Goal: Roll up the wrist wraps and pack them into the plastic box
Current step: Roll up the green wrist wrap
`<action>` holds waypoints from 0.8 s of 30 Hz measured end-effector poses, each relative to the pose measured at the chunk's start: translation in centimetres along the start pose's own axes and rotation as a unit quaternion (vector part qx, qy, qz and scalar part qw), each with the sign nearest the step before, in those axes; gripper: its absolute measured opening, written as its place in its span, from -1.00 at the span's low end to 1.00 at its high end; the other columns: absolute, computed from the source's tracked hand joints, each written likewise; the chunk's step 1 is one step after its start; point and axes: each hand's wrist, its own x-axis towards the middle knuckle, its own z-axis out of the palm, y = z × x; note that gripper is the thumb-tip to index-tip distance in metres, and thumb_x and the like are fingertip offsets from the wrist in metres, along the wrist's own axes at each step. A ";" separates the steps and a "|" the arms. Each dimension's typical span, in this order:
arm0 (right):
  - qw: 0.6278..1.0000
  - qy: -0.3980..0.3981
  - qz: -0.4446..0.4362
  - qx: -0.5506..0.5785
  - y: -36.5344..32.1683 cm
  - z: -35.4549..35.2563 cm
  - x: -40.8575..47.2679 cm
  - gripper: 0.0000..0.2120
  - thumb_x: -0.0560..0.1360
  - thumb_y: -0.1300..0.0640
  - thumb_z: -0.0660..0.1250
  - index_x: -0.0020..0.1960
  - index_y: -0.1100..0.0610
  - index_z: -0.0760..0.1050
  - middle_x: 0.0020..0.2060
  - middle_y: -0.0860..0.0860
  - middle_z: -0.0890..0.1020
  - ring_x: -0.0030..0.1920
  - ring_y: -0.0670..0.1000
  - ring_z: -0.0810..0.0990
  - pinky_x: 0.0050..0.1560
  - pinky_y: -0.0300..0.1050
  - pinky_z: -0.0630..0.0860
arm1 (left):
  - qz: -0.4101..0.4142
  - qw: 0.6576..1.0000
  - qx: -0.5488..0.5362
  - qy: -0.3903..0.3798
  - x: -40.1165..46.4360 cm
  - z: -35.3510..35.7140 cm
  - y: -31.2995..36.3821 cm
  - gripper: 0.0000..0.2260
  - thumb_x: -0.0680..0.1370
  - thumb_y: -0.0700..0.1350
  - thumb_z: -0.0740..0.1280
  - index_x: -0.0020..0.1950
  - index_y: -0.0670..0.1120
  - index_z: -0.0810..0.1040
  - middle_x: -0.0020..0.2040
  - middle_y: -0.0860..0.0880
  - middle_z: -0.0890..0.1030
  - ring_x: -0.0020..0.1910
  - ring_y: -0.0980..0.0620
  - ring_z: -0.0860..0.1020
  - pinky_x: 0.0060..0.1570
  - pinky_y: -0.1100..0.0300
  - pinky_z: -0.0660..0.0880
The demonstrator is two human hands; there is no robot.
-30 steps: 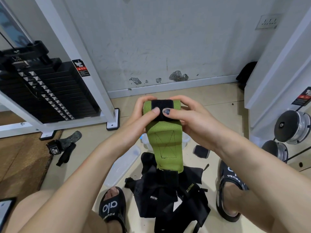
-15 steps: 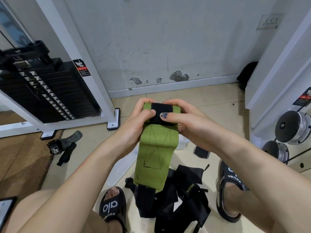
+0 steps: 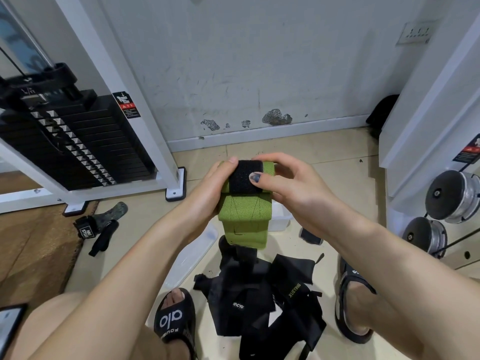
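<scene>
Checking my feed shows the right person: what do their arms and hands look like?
Both forearms are bare, with no sleeves, gloves, watch or rings in view. The right hand has dark blue, partly chipped polish on its thumbnail. The left hand shows a plain, unpainted thumbnail.

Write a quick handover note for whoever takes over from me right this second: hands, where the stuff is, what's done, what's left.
Left hand and right hand both grip the green wrist wrap, mostly rolled, short tail hanging.
Plastic box sits on the floor beneath the hands; its lid lies left of it.
Black wraps lie unrolled in a pile between the feet.
Left: finish this roll, box it, then roll and pack the rest.
</scene>
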 end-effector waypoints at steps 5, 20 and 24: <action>0.999 0.010 -0.035 -0.029 -0.2 0.0 0.0 -0.64 0.41 0.22 0.56 0.19 0.12 0.64 0.10 0.15 0.67 0.00 0.06 0.69 0.18 0.05 0.62 | 0.020 0.999 -0.040 0.030 -0.2 0.5 0.4 -0.72 0.68 0.07 0.25 0.26 -0.10 0.49 0.02 -0.07 0.64 0.00 -0.01 0.64 0.08 0.01 0.51; 0.995 -0.010 0.082 -0.064 -0.8 0.2 -0.4 -0.68 0.59 -0.13 0.38 0.22 0.04 0.58 0.09 0.09 0.74 0.12 0.16 0.71 0.15 0.10 0.63 | 0.017 0.996 -0.086 0.027 -0.1 0.1 0.7 -0.77 0.65 -0.12 0.25 0.30 -0.05 0.47 0.07 -0.11 0.58 0.07 -0.08 0.54 0.11 -0.04 0.45; 0.994 0.006 0.054 -0.093 -0.9 0.1 -0.2 -0.72 0.58 -0.09 0.41 0.14 0.09 0.57 -0.06 0.19 0.71 -0.12 0.01 0.67 0.01 -0.05 0.61 | 0.023 0.996 -0.071 0.041 -0.2 0.7 0.8 -0.61 0.44 0.00 0.29 0.26 -0.03 0.46 0.05 -0.12 0.57 0.05 -0.06 0.54 0.07 0.01 0.46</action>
